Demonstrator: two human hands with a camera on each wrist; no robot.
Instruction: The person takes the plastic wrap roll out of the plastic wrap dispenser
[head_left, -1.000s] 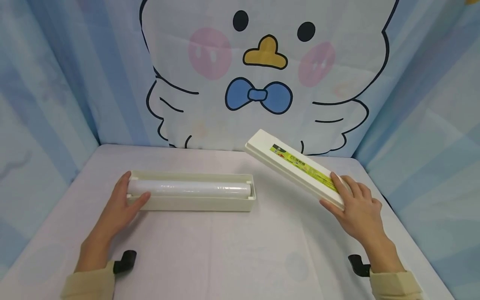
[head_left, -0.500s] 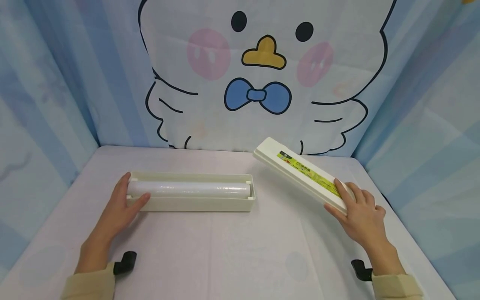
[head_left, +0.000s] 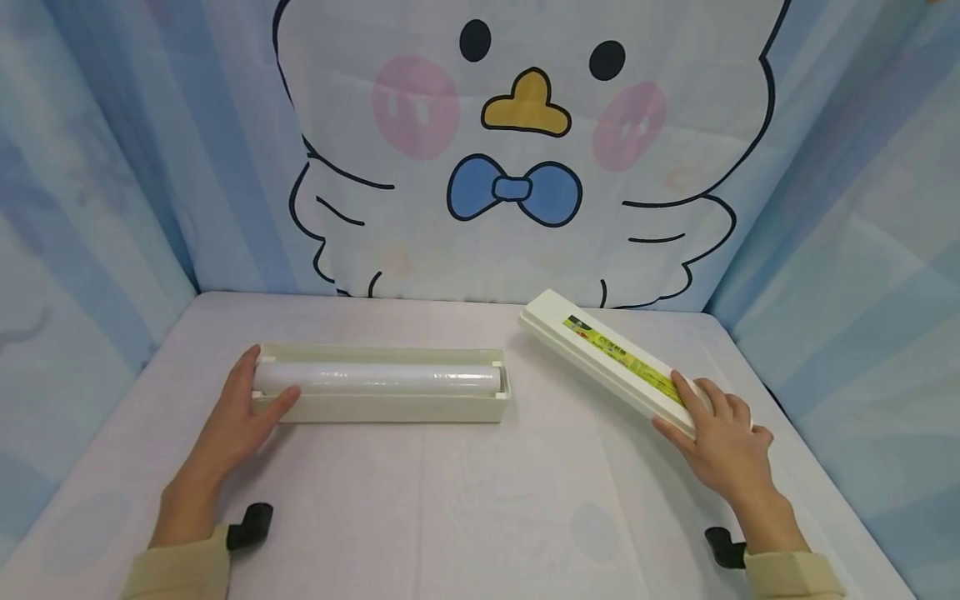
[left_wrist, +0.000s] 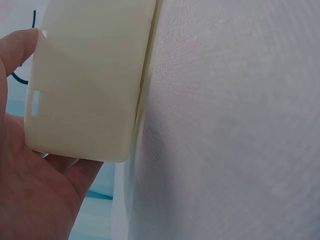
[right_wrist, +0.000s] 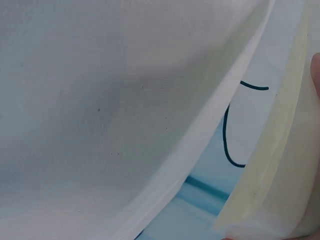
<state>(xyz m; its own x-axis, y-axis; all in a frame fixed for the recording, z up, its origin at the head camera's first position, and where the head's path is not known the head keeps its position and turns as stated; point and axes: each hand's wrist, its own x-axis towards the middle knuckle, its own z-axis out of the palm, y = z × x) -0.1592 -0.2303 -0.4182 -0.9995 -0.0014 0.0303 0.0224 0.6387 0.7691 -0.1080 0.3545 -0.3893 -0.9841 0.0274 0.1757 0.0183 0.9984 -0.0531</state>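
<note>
Your left hand (head_left: pixel 238 408) has the left end of the white box (head_left: pixel 397 409) gripped, thumb on the near rim, pale roll (head_left: pixel 390 379) lying inside. Your right hand (head_left: pixel 722 442) is holding the long lid (head_left: pixel 609 364) by its near right end, slanted toward the far left, over the table's (head_left: pixel 480 517) right side.

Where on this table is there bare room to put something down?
Widest: the front of the table, between left forearm and right forearm and before the open box. A narrower strip runs between box and curtain. Crowded: the box's left end, gripped by the left hand, and the right side, where the right hand holds the slanted lid.
</note>
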